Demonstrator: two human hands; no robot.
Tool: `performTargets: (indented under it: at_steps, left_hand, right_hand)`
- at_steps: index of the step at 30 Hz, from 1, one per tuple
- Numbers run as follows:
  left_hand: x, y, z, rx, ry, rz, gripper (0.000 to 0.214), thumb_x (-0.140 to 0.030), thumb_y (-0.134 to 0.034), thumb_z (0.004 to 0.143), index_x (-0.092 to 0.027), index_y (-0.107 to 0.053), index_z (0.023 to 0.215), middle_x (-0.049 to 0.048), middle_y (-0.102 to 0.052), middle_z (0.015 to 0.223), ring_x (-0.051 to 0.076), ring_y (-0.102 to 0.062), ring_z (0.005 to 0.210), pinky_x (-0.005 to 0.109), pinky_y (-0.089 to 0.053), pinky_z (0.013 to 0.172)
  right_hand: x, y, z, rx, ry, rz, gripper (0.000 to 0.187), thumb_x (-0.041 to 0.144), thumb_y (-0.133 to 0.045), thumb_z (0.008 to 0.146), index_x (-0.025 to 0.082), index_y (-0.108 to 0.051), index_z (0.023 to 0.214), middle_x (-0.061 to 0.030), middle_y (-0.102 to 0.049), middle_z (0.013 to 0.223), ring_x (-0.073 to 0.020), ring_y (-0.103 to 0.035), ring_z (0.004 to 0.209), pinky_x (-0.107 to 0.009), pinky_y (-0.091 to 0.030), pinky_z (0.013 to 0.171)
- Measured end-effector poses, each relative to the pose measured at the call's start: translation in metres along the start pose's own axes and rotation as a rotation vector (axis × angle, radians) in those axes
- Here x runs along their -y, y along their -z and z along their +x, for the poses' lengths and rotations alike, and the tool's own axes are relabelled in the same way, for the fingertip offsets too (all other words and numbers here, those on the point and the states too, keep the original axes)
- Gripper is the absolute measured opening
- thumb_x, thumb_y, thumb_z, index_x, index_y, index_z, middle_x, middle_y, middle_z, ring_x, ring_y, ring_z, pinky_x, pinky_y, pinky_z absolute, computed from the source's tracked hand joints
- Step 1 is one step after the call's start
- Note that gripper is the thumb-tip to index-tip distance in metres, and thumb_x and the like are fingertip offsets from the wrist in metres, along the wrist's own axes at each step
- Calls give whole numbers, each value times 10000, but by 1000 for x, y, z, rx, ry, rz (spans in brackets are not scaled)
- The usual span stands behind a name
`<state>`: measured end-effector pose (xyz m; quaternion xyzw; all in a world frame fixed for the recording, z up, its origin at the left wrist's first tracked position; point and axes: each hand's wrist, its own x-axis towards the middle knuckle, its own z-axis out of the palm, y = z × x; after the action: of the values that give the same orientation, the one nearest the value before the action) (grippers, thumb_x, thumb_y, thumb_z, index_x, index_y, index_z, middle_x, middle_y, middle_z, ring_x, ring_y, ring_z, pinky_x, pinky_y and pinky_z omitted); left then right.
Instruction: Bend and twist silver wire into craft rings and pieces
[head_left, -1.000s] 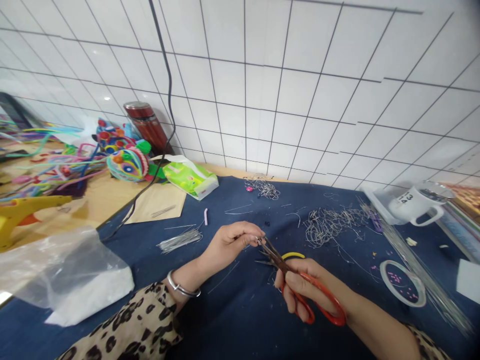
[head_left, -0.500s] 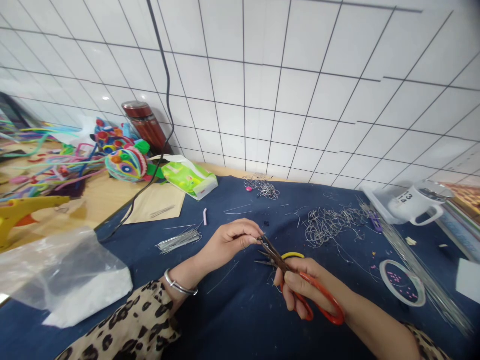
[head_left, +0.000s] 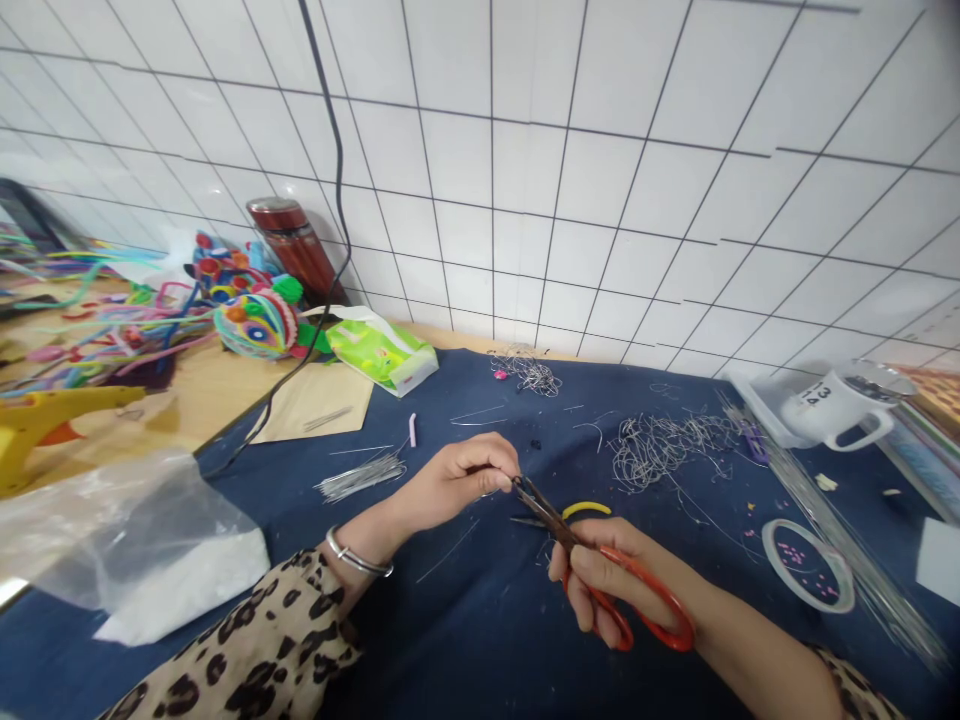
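Observation:
My right hand (head_left: 611, 570) is wrapped round a pair of scissors (head_left: 649, 590) with red handles and dark, rusty-looking blades. The blades point up and left, slightly apart, with their tips at the fingertips of my left hand (head_left: 472, 475). Thumb and forefinger of that hand are pinched together on something small and thin, too small to make out. Partly hidden under the scissors, a tool with a yellow handle (head_left: 587, 508) and pointed metal tips lies on the dark blue cloth (head_left: 480, 650). A single thin wire (head_left: 448, 550) lies below my left hand.
A bundle of short wires (head_left: 364, 477) lies left, near a clear plastic bag (head_left: 187, 580) with white contents. Tangled wire (head_left: 660, 450), long straight wires (head_left: 847, 540), a round dish (head_left: 847, 590) with pink bits and a white mug (head_left: 832, 410) are right. A black cable (head_left: 337, 170) hangs at the back.
My left hand has drawn slightly left, and the scissor blades have parted a little at its fingertips. The whole view has shifted slightly.

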<state>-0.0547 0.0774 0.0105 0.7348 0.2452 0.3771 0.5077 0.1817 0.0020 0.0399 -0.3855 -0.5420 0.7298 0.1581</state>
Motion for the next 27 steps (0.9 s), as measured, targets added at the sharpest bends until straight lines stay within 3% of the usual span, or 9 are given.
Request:
performTargets:
  at_steps: [10, 27]
  left_hand:
    - [-5, 8, 2, 114, 9, 60, 171, -251, -522, 851, -121, -617, 793, 43, -519, 781, 121, -508, 716, 261, -426, 677]
    - [0, 6, 1, 104, 37, -6, 178, -266, -543, 837, -117, -610, 767, 34, -515, 752, 119, -507, 691, 258, -422, 654]
  right_hand:
    - [4, -5, -3, 24, -42, 66, 476, 593, -434, 810, 137, -508, 927, 2, -551, 594, -51, -470, 377, -155, -372, 368]
    - [4, -5, -2, 28, -53, 44, 506, 628, -444, 787, 145, -513, 922, -2, -548, 591, -59, -474, 387, -168, -377, 375]
